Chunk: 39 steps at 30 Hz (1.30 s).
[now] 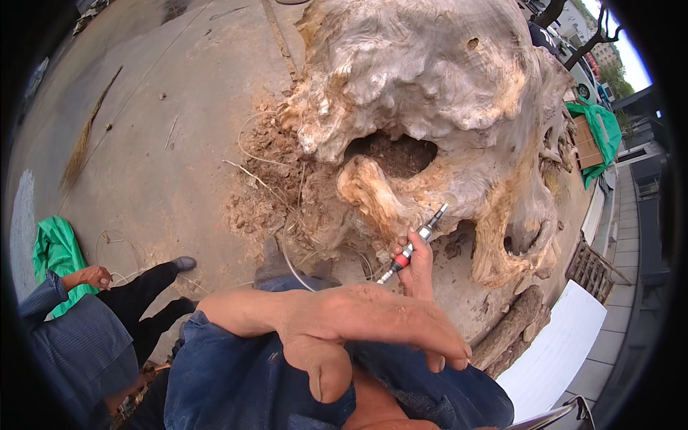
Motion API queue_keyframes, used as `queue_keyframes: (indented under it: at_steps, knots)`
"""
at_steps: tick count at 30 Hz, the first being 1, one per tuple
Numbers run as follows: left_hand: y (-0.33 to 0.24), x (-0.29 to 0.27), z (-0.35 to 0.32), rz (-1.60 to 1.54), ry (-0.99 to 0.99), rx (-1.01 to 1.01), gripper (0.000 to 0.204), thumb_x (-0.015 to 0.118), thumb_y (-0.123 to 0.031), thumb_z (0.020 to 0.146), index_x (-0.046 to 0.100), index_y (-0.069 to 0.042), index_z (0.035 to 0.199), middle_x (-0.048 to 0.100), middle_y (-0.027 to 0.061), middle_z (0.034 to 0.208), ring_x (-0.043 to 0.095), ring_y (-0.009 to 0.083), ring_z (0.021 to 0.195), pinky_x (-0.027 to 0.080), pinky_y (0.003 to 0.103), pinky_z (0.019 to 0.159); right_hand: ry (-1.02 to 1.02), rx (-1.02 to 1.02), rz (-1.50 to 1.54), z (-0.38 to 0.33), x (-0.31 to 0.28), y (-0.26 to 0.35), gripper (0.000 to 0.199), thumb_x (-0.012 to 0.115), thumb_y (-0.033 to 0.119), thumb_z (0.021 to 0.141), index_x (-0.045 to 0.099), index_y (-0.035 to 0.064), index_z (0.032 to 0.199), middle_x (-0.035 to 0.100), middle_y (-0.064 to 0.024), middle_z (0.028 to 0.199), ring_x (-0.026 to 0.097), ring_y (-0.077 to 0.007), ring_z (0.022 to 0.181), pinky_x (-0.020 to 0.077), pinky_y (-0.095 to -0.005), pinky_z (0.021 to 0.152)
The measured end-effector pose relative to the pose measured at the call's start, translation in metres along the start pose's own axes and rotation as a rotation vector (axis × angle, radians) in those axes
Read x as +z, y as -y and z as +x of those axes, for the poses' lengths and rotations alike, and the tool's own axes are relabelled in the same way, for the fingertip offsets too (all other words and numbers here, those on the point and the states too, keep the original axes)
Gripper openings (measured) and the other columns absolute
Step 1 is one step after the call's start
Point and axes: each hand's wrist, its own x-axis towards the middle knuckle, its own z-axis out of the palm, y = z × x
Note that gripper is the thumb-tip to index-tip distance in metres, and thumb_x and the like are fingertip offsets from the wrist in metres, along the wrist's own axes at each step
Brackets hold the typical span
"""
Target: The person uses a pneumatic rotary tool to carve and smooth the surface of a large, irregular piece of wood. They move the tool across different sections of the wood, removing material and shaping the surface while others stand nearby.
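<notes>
My right hand (414, 266) grips a slim air die grinder (424, 233) with a silver body and a red-and-black collar. Its tip points up and away, next to the pale lower edge of a big gnarled tree stump (423, 68). A hose fitting shows at the tool's rear end. Closer to me, my left hand (365, 322) is raised across the view, holding nothing, fingers reaching right and thumb apart. It covers part of my right wrist. The stump has a dark hollow (401, 154) in its side, and its wood there looks scraped orange-brown.
Crumbled soil (276, 179) and a thin pale hose (288, 251) lie beside the stump. At left stands a co-worker (79, 344) near a green cloth (56, 247). Logs (512, 330), a white board (555, 351) and a wooden pallet (590, 272) lie at right; a straw broom (79, 154) at far left.
</notes>
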Motion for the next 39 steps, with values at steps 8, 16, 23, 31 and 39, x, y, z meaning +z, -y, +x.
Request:
queue_keyframes:
  at_steps: [8,16,23,31,39]
  knots:
    - [-0.013,-0.010,-0.024,-0.205,0.102,0.513,0.129,0.058,-0.093,0.075,0.052,0.016,0.143,0.062,0.0322,0.137,0.063,0.0468,0.126,0.051,0.053,0.106,-0.008,-0.051,-0.076,-0.007,0.047,-0.031,0.022,0.071,0.024,0.100,0.053,0.0120,0.104,0.060,-0.0059,0.081,0.060,-0.0205,0.065,0.0507,-0.0367,0.057]
    - [-0.102,-0.090,-0.087,-0.218,-0.011,-0.037,0.093,0.043,-0.068,0.105,0.053,0.018,0.140,0.065,0.0290,0.134,0.070,0.0376,0.114,0.054,0.045,0.102,-0.097,-0.083,-0.128,-0.023,0.134,-0.071,0.026,0.074,0.021,0.097,0.051,0.0107,0.104,0.060,-0.0075,0.080,0.060,-0.0206,0.063,0.0499,-0.0361,0.054]
    - [-0.017,-0.174,-0.195,0.489,-0.435,-0.823,0.056,0.059,-0.041,0.106,0.060,0.005,0.138,0.071,0.0226,0.125,0.069,0.0296,0.117,0.053,0.040,0.101,-0.108,-0.097,-0.118,-0.038,0.177,-0.112,0.028,0.075,0.021,0.096,0.051,0.0088,0.102,0.060,-0.0082,0.080,0.061,-0.0212,0.064,0.0511,-0.0365,0.055]
    - [0.019,-0.171,-0.260,0.342,-0.171,-0.999,0.053,0.058,-0.048,0.106,0.064,0.002,0.122,0.070,0.0190,0.107,0.066,0.0284,0.106,0.050,0.041,0.093,-0.101,-0.030,-0.157,-0.028,0.202,-0.121,0.021,0.069,0.021,0.100,0.054,0.0092,0.107,0.062,-0.0094,0.088,0.063,-0.0227,0.072,0.0540,-0.0389,0.062]
    - [0.026,-0.182,-0.243,0.399,-0.226,-0.954,0.044,0.061,-0.040,0.102,0.064,0.002,0.113,0.071,0.0192,0.096,0.069,0.0328,0.091,0.051,0.044,0.083,-0.034,-0.058,-0.096,-0.002,0.203,-0.117,0.022,0.070,0.015,0.097,0.052,0.0069,0.108,0.062,-0.0093,0.088,0.066,-0.0227,0.070,0.0569,-0.0399,0.063]
